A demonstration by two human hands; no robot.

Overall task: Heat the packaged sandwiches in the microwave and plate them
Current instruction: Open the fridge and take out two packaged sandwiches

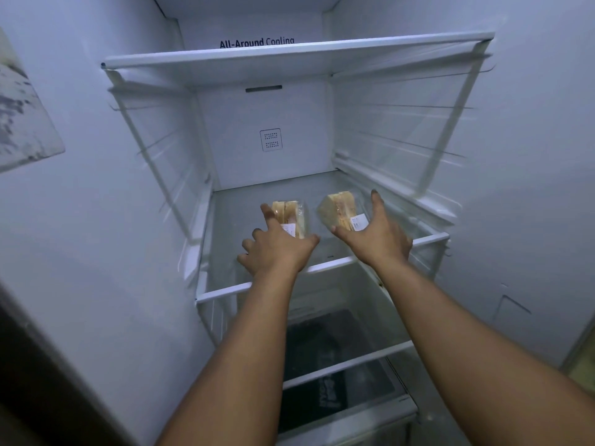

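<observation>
My two forearms filled the bottom of the view, reaching up into the open fridge, the biggest thing there and my landmark for everything else. Inside it, the glass shelf at mid height carried both packaged sandwiches, well forward of the fridge's back wall and near the shelf's front rim. Above that sat an upper shelf, with the words "All-Around Cooling" printed on the back wall over it.

My left hand was spread wide over the left sandwich, fingers straight, thumb out toward the middle of the fridge; I could not tell whether the fingertips were already touching the wrapper. My right hand was likewise wide open, thumb and fingers bracketing the right sandwich without closing on it.

I judged the step to be lifting both packs out at once. To do it well I would close each hand across the pack's broad faces, lightly, since the clear wrap looked thin and the bread soft, then draw both straight back over the front rim without dragging.

Each sandwich was a pale triangular wedge in clear film with a small white label near its front end. The left one showed its cut layers; the right one showed a bread face.
</observation>
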